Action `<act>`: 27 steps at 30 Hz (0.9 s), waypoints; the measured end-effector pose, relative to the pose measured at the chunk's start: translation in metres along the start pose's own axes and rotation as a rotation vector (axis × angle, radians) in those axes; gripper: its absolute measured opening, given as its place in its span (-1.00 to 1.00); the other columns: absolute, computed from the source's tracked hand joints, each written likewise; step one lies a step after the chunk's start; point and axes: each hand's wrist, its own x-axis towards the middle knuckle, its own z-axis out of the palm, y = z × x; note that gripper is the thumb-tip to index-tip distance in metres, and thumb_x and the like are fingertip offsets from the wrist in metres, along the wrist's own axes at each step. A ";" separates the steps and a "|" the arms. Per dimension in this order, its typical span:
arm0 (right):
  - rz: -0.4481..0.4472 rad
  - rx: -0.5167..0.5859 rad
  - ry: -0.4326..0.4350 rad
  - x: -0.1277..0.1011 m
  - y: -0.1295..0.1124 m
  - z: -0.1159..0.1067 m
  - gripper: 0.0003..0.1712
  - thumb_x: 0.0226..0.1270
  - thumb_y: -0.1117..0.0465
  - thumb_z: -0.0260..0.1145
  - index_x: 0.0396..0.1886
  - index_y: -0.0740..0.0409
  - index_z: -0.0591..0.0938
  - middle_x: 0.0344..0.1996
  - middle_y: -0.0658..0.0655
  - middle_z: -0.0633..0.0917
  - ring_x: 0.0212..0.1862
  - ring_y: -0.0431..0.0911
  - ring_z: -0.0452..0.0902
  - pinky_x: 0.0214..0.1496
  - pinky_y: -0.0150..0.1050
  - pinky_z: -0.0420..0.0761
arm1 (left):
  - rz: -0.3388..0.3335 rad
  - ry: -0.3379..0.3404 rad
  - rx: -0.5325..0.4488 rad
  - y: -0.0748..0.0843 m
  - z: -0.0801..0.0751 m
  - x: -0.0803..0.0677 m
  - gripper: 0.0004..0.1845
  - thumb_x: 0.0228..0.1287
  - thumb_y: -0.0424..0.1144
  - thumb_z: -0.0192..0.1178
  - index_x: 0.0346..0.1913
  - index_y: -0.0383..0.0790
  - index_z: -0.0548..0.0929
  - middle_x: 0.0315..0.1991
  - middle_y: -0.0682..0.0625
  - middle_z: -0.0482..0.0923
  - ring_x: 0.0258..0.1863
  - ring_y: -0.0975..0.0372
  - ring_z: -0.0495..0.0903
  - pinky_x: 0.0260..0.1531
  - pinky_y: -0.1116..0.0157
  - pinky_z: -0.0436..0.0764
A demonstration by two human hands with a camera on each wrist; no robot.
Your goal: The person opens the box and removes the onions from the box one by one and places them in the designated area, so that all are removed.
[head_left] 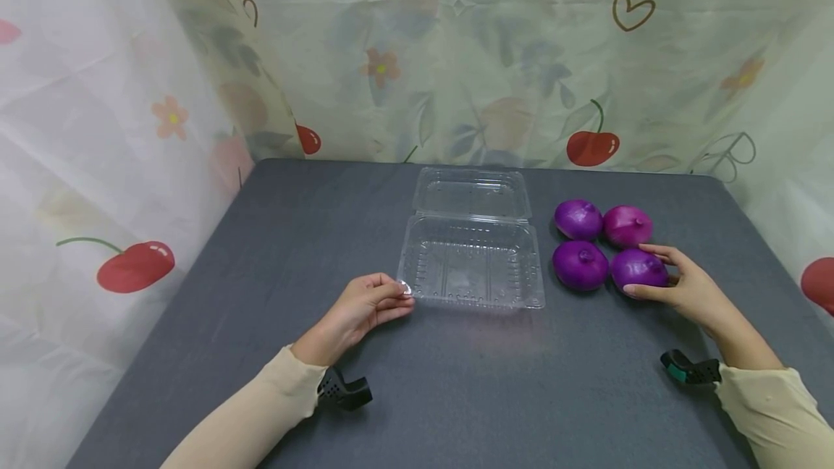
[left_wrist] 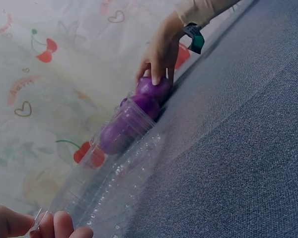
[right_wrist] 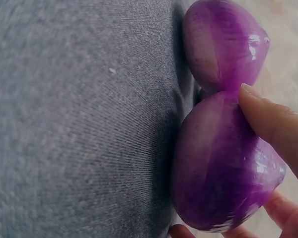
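Note:
My left hand (head_left: 365, 307) pinches the near left corner of a clear plastic clamshell box (head_left: 469, 295), whose lid (head_left: 472, 192) lies folded back toward the far side. No contents show in the box. At the right, my right hand (head_left: 693, 292) grips a purple onion (head_left: 638, 268) between thumb and fingers. In the right wrist view the thumb lies across the top of this onion (right_wrist: 218, 168), with the fingers round its far side. A second purple onion (head_left: 580, 265) touches it on the left.
Two more onions, one purple (head_left: 578, 219) and one more magenta (head_left: 628, 226), sit just behind, close to the box's right side. Everything stands on a dark grey cloth-covered table (head_left: 260, 237). A printed curtain (head_left: 456, 56) hangs along the table's back edge.

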 end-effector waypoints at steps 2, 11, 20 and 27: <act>-0.001 -0.001 -0.002 0.000 0.000 0.000 0.10 0.20 -0.11 0.41 0.52 0.16 0.00 0.36 0.62 0.03 0.29 0.54 0.04 0.09 0.41 0.36 | 0.000 0.001 0.001 0.000 0.000 0.000 -0.91 0.31 -0.52 0.11 -0.35 -0.36 0.55 -0.41 -0.10 0.66 -0.34 0.19 0.71 -0.13 0.20 0.73; 0.004 0.009 -0.014 0.000 0.000 0.000 0.11 0.21 -0.11 0.40 0.53 0.16 -0.03 0.36 0.62 0.02 0.29 0.55 0.04 0.10 0.44 0.33 | -0.005 0.014 0.008 0.000 0.001 0.000 -0.97 0.32 -0.50 0.11 -0.29 -0.44 0.51 -0.40 -0.10 0.66 -0.33 0.19 0.71 -0.12 0.20 0.73; 0.010 0.018 -0.014 0.000 -0.002 0.001 0.13 0.19 -0.10 0.41 0.53 0.14 -0.05 0.35 0.63 0.03 0.30 0.55 0.01 0.12 0.45 0.32 | -0.010 0.016 0.005 0.001 0.001 0.000 -0.97 0.33 -0.51 0.10 -0.25 -0.48 0.50 -0.41 -0.10 0.66 -0.33 0.19 0.71 -0.13 0.21 0.73; 0.007 0.025 -0.014 0.000 -0.003 0.001 0.16 0.17 -0.09 0.43 0.54 0.11 -0.08 0.35 0.64 0.02 0.31 0.55 -0.01 0.13 0.47 0.30 | -0.006 0.000 0.008 0.000 0.000 0.001 -0.98 0.33 -0.51 0.09 -0.25 -0.46 0.50 -0.40 -0.09 0.66 -0.33 0.19 0.71 -0.12 0.21 0.73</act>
